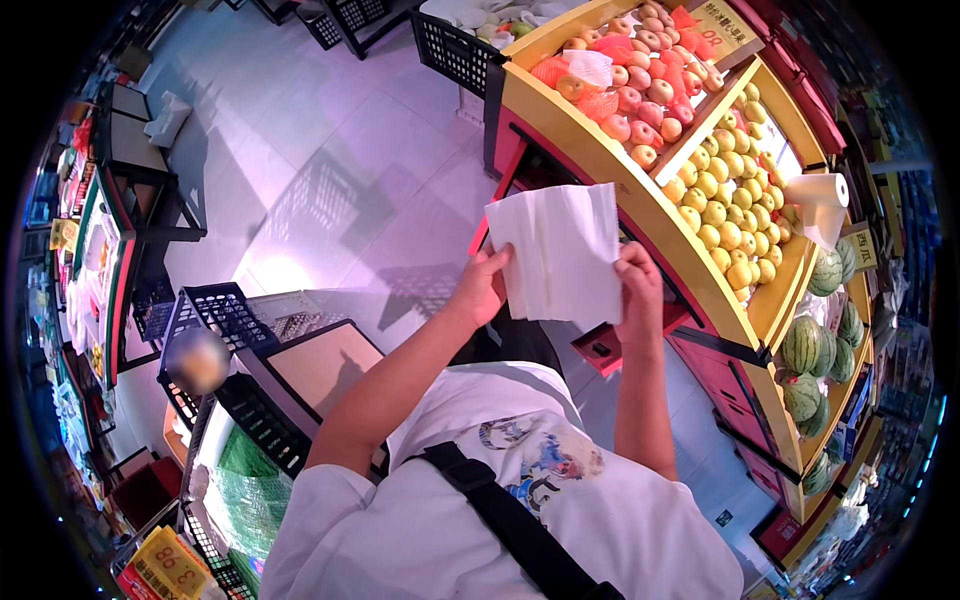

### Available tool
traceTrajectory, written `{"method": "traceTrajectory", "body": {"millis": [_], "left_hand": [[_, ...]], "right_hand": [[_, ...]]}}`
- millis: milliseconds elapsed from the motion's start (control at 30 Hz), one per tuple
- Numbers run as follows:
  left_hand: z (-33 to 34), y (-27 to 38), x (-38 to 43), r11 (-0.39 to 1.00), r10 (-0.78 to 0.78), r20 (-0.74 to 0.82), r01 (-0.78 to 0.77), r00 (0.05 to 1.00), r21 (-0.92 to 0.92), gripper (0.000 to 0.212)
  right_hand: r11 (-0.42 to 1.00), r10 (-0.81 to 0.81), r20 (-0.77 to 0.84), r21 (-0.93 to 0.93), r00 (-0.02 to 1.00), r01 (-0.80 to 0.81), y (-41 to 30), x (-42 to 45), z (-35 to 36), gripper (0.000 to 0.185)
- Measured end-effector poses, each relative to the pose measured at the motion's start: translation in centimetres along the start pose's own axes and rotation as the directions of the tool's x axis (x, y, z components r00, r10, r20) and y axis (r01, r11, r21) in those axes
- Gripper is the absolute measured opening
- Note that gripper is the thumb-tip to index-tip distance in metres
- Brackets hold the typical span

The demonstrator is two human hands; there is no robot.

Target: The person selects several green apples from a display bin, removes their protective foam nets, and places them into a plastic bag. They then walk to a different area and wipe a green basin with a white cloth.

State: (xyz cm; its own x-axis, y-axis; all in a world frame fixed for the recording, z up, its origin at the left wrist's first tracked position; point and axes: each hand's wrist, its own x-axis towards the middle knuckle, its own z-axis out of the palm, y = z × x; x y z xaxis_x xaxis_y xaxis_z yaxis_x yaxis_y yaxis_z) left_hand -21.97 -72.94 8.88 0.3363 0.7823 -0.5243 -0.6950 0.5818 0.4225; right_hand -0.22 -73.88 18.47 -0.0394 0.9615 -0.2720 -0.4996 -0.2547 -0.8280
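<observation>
A creased white sheet [559, 255], paper or thin cloth, is spread between my hands in front of my body. My left hand [484, 285] pinches its left edge with the thumb on top. On the opposite edge, the fingers of my right hand [637, 281] grip the sheet. Past it, to the right, a yellow-edged fruit stand [637, 187] holds red apples [649, 112], some in red foam nets, and a compartment of yellow-green pears or apples [724, 202]. A roll of thin plastic bags [821, 199] lies at that compartment's far edge.
Watermelons [806, 345] fill the stand's lower right section. A red drawer or shelf part [600, 349] juts out by my legs. Black plastic crates [225, 315] and a tan-topped table [322, 367] stand at left, near green netted produce [247, 480]. Another crate [457, 60] is at the top.
</observation>
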Motion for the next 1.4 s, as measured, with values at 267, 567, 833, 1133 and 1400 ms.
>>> {"method": "traceTrajectory", "body": {"millis": [267,567,833,1133,1400], "left_hand": [[-3.4,0.5,1.5,0.987,0.123,-0.29,-0.148,0.949,-0.067,0.036],[-8.6,5.1,0.9,0.943,0.331,-0.332,-0.293,0.884,0.16,0.039],[-4.2,2.7,1.9,0.157,0.358,0.372,-0.448,0.856,0.88,0.093],[3.5,-4.8,-0.7,0.375,-0.469,0.33,-0.153,0.819,0.914,0.059],[2.9,-3.2,-0.4,-0.134,-0.575,0.145,-0.268,0.805,0.954,0.035]], "right_hand": [[0.993,-0.106,0.03,0.055,0.994,0.105,-1.8,0.1,-4.8,0.011],[0.982,-0.157,-0.147,0.08,0.977,0.17,-2.7,-1.0,-7.8,0.009],[0.996,0.032,0.025,0.077,0.999,-0.034,-0.9,-2.9,-3.2,0.011],[0.999,0.012,-0.087,0.053,0.996,-0.007,-2.3,-2.4,-7.3,0.004],[0.155,-0.262,0.478,-0.837,0.839,0.525,-2.2,-5.5,-5.0,0.092]]}}
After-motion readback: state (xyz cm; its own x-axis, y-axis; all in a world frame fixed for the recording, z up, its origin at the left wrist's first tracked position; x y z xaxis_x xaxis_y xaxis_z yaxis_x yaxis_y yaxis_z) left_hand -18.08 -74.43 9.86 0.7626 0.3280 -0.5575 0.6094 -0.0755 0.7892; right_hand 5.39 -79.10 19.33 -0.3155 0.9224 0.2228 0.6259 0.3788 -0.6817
